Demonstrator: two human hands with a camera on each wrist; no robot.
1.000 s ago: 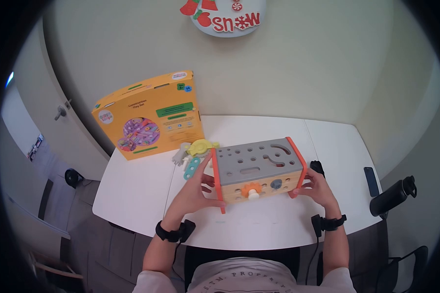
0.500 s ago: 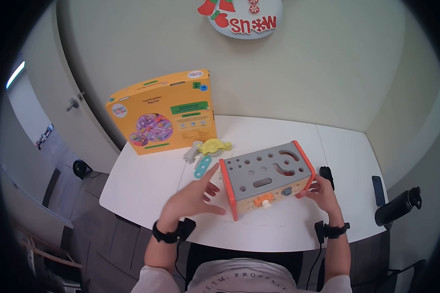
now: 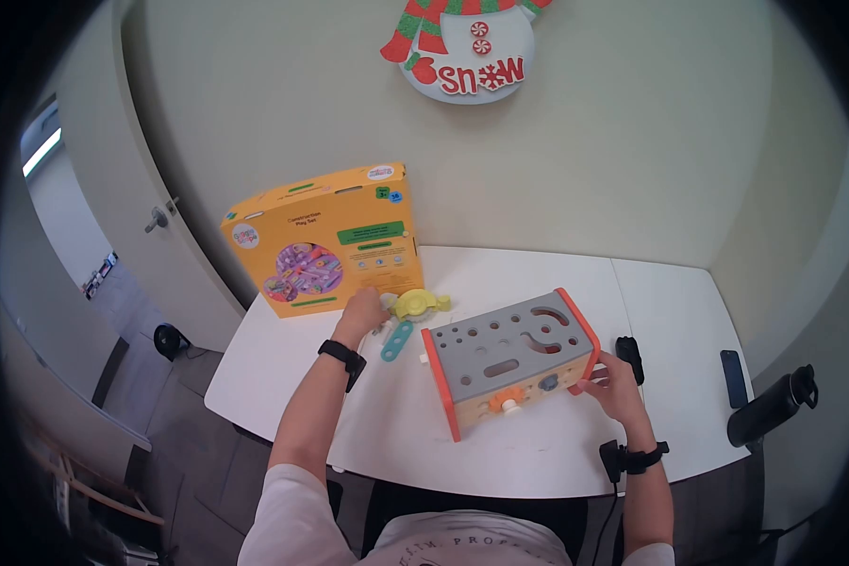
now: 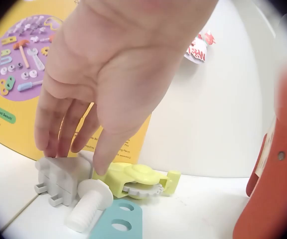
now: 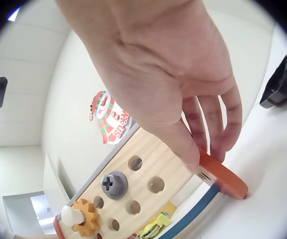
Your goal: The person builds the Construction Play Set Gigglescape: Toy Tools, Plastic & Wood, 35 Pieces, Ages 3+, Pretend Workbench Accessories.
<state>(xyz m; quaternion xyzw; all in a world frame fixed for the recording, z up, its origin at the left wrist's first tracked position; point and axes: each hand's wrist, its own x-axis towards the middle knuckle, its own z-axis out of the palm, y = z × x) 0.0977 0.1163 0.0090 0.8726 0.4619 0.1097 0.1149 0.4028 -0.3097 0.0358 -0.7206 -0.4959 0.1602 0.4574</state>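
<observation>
Apparently the step in hand is fetching a loose part while the toy is steadied: the right hand (image 5: 168,79) grips the red-orange end panel of the box-shaped wooden toy workbench with a grey perforated top (image 3: 528,360), thumb in front and fingers behind. That workbench sits slantwise on the white table (image 3: 528,462), an orange toothed gear (image 3: 506,397) on its front. The left hand (image 4: 113,79) reaches down over a light-grey blocky plastic piece (image 4: 66,174), its thumb spread from the fingers; whether the fingertips touch cannot be told. Just beside lie a white threaded plastic bolt (image 4: 89,204), a yellow-green plastic piece (image 4: 136,174) and a flat teal strip with holes (image 4: 123,215). The next move probably calls for a pinch on one part without dragging its neighbours. Half a second ago the left hand was spread beside the workbench's left end; the right hand's hold looks unchanged.
</observation>
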